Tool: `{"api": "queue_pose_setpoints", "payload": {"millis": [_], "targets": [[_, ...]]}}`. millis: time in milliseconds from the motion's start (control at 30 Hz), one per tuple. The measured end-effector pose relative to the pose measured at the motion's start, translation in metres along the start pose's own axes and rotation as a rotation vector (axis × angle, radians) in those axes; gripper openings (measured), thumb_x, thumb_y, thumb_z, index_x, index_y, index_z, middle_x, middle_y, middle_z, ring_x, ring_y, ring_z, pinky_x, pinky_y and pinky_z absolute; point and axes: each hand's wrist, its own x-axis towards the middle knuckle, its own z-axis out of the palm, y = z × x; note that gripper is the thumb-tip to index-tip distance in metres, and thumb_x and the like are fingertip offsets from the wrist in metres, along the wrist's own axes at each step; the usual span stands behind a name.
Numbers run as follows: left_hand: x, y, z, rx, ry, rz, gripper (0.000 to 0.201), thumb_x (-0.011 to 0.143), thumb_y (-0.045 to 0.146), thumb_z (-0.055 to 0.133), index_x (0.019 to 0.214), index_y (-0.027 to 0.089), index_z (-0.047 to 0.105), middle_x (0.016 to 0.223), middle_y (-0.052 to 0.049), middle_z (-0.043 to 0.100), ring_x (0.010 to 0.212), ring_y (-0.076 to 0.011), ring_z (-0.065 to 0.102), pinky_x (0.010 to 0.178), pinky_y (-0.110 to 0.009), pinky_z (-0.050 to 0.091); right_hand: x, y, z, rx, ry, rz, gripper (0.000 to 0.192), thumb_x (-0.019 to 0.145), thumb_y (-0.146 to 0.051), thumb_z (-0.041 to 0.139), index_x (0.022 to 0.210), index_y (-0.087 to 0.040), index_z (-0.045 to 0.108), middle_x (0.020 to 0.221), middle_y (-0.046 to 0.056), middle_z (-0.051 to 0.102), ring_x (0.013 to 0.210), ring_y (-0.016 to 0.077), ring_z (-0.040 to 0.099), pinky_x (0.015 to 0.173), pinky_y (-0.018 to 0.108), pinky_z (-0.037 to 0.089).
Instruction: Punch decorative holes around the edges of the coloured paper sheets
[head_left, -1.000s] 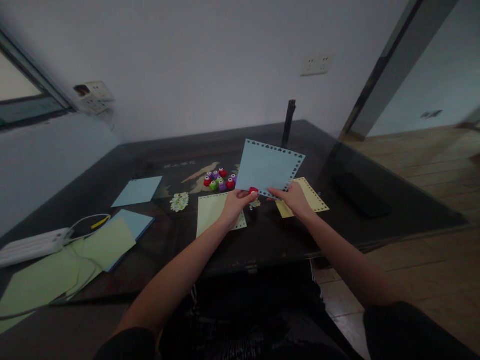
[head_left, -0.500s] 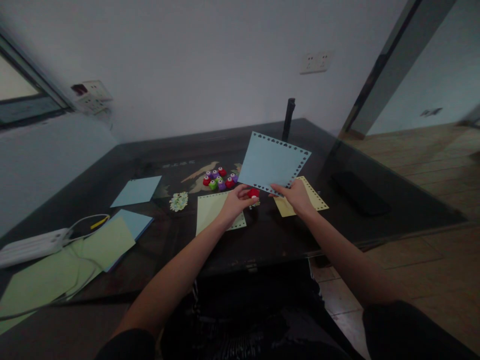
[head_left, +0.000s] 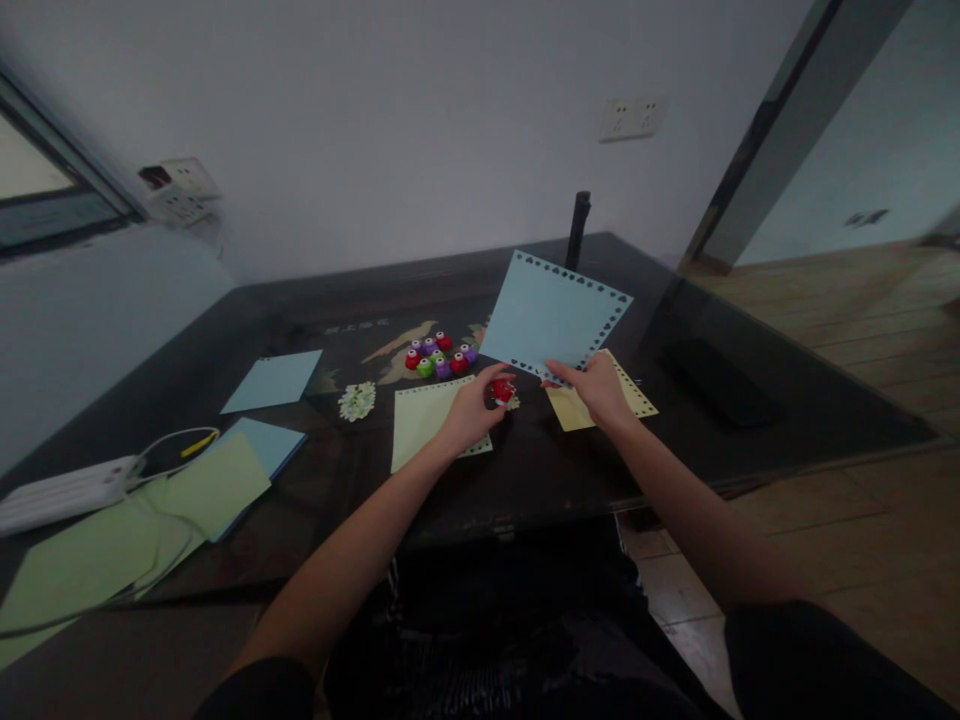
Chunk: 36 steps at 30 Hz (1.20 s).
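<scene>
Right-hand grip (head_left: 596, 390): fingers pinched on the near edge of a light blue square paper sheet with a heart-punched border (head_left: 551, 315), which is held tilted up above the dark glossy tabletop (head_left: 525, 470). Left-hand grip (head_left: 472, 410): fingers curled around a small red paper punch (head_left: 501, 391), held low over the tabletop just beside the blue sheet's near corner; whether the punch touches the sheet cannot be told.

Below the right hand lies a pale yellow paper sheet with a punched dotted border (head_left: 634, 400), flat on the tabletop. Under the left hand and wrist lies a pale green paper sheet with a punched border (head_left: 420, 420), also flat.

Further items on the tabletop:
- A cluster of small punches in red, purple and green (head_left: 439, 358), beyond the left hand.
- A small heap of pale paper cut-outs (head_left: 358, 401), left of the green sheet.
- A plain light blue sheet (head_left: 272, 381) further left.
- Overlapping green and blue sheets (head_left: 217, 480) near the left edge, beside a white power strip with cable (head_left: 64, 490).
- A dark upright post (head_left: 577, 228) at the far edge.
- A flat black object (head_left: 712, 385) to the right, well apart from the hands.
</scene>
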Motion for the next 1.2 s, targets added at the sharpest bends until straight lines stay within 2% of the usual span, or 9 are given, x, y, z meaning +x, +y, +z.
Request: {"api": "queue_pose_setpoints", "payload": {"millis": [200,433,567,700,833,900,1000,1100,1200], "targets": [[0.0,0.001,-0.005,0.004,0.041,0.01,0.051,0.065,0.001,0.054,0.113,0.018,0.056,0.117,-0.009,0.061,0.108,-0.0197,0.057,0.094,-0.036,0.044,-0.003,-0.007,-0.002,-0.054,0.003,0.017,0.03,0.059,-0.035,0.075,0.079,-0.013,0.067,0.084,0.009,0.072,0.065,0.0219,0.067,0.063,0.036,0.059],[0.005,-0.001,-0.015,-0.025,0.181,-0.115,0.029,0.067,0.014,0.063,0.095,0.015,0.06,0.103,-0.009,0.061,0.092,-0.0186,0.059,0.082,-0.035,0.05,0.002,-0.011,-0.01,-0.026,0.027,0.059,0.033,0.059,-0.04,0.074,0.076,-0.013,0.067,0.075,0.009,0.071,0.061,0.0212,0.067,0.062,0.034,0.057],[0.01,0.001,-0.02,-0.078,0.205,-0.16,0.026,0.068,0.021,0.066,0.093,0.016,0.059,0.098,-0.007,0.062,0.09,-0.018,0.06,0.079,-0.034,0.051,0.004,-0.016,-0.028,-0.014,0.072,0.035,0.033,0.058,-0.038,0.075,0.078,-0.013,0.067,0.076,0.009,0.072,0.062,0.0206,0.067,0.063,0.035,0.057],[0.018,0.006,-0.022,-0.099,0.172,-0.17,0.027,0.069,0.027,0.068,0.092,0.015,0.058,0.091,-0.007,0.064,0.084,-0.0173,0.062,0.077,-0.033,0.051,0.007,-0.015,-0.061,-0.014,0.154,0.02,0.034,0.058,-0.036,0.076,0.082,-0.013,0.068,0.082,0.009,0.072,0.064,0.0209,0.067,0.068,0.038,0.057],[0.036,0.009,-0.017,-0.121,0.145,-0.268,0.03,0.073,0.036,0.066,0.094,0.015,0.058,0.084,-0.006,0.065,0.073,-0.0175,0.064,0.063,-0.029,0.05,0.009,-0.005,-0.096,-0.069,0.258,-0.066,0.035,0.058,-0.035,0.077,0.085,-0.013,0.069,0.09,0.009,0.072,0.078,0.0242,0.067,0.077,0.042,0.056],[0.049,0.009,-0.012,-0.177,0.115,-0.325,0.029,0.075,0.037,0.065,0.094,0.016,0.058,0.081,-0.005,0.065,0.068,-0.0163,0.065,0.056,-0.025,0.048,0.007,-0.001,-0.108,-0.067,0.298,-0.061,0.037,0.056,-0.035,0.077,0.084,-0.013,0.069,0.092,0.008,0.072,0.08,0.0251,0.067,0.076,0.043,0.057],[0.073,0.003,-0.001,-0.285,0.093,-0.359,0.022,0.077,0.031,0.063,0.091,0.015,0.057,0.08,-0.004,0.064,0.063,-0.0125,0.064,0.053,-0.021,0.045,0.003,0.004,-0.117,-0.023,0.35,-0.041,0.037,0.053,-0.034,0.078,0.083,-0.014,0.069,0.089,0.007,0.072,0.076,0.0235,0.067,0.07,0.041,0.058],[0.098,-0.006,0.013,-0.342,0.125,-0.394,0.017,0.079,0.027,0.06,0.091,0.015,0.057,0.079,-0.004,0.064,0.063,-0.0106,0.062,0.053,-0.019,0.044,0.0,0.008,-0.12,-0.021,0.385,-0.046,0.037,0.054,-0.035,0.077,0.083,-0.014,0.068,0.088,0.007,0.072,0.073,0.0225,0.066,0.068,0.039,0.058],[0.119,-0.014,0.026,-0.17,0.127,-0.383,0.019,0.077,0.024,0.061,0.093,0.014,0.058,0.079,-0.005,0.065,0.066,-0.0119,0.062,0.058,-0.022,0.046,-0.002,0.011,-0.121,-0.048,0.399,-0.063,0.037,0.056,-0.034,0.076,0.085,-0.013,0.068,0.09,0.008,0.071,0.075,0.0228,0.067,0.071,0.04,0.057]]}}
